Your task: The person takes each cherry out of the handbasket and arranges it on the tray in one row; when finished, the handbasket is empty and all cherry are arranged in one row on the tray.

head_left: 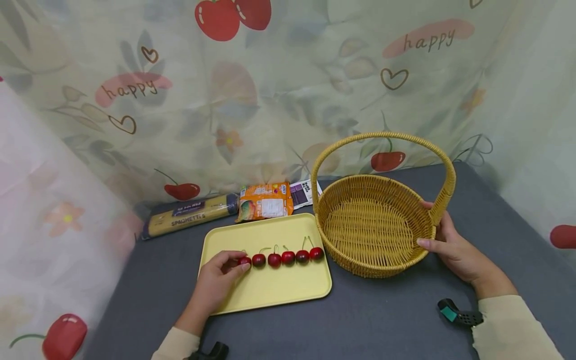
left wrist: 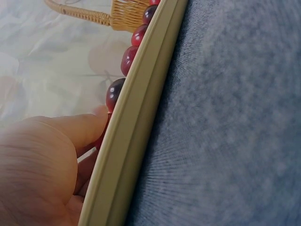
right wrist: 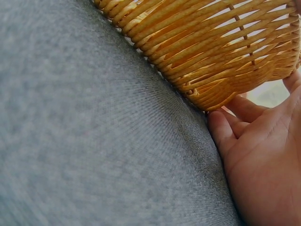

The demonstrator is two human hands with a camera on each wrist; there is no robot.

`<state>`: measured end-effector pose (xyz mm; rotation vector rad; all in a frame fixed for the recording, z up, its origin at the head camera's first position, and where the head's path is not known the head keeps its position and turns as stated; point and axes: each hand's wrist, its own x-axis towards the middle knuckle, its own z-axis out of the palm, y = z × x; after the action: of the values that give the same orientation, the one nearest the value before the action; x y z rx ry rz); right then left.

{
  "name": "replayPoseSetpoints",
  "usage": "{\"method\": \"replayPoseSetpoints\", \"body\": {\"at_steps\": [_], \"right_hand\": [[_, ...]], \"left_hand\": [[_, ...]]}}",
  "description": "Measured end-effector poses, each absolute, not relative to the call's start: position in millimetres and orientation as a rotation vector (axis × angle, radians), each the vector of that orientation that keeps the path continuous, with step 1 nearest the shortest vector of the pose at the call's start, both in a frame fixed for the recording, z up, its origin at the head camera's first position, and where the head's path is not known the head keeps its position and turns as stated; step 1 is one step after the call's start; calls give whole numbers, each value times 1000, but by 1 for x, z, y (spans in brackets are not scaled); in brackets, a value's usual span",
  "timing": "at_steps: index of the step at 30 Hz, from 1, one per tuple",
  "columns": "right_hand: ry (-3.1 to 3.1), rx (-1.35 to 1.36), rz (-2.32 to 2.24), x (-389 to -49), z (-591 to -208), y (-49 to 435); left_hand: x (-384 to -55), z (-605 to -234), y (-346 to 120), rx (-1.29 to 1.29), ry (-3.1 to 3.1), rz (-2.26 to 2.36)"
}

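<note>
My left hand (head_left: 217, 281) pinches the leftmost cherry (head_left: 244, 261) between thumb and fingers, over the left part of a pale yellow tray (head_left: 265, 292). Several more red cherries (head_left: 288, 258) with stems lie in a row across the tray. In the left wrist view the tray's rim (left wrist: 123, 141) hides part of the fingers and the held cherry. To the right stands a wicker basket (head_left: 369, 230) with a tall arched handle and a bare inside. My right hand (head_left: 460, 257) grips its right side, thumb over the rim and fingers against the outer wall (right wrist: 211, 52).
Behind the tray lie a spaghetti pack (head_left: 191, 216), an orange packet (head_left: 265, 201) and a purple and white packet (head_left: 303, 194). A grey cloth (head_left: 360, 320) covers the table, and a patterned curtain (head_left: 288, 100) hangs at its back. Dark straps (head_left: 458, 314) show at both wrists.
</note>
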<state>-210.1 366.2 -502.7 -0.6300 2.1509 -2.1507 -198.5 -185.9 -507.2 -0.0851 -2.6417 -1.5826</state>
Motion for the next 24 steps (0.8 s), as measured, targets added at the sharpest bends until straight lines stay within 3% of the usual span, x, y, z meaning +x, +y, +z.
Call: {"method": "replayPoseSetpoints", "body": {"at_steps": [18,21,24], "right_hand": [[2129,-623,-2380,-211,-507,372],[2184,-520,-2543,-208,-502,372],[2348,-253,-2676,-203,-490,371]], "left_hand": [[-197,-503,-181,30,-2624,-1543],[-196,-499,-183,23,-2628,-1500],[-195,-491,-186,-3,-2652,-1456]]}}
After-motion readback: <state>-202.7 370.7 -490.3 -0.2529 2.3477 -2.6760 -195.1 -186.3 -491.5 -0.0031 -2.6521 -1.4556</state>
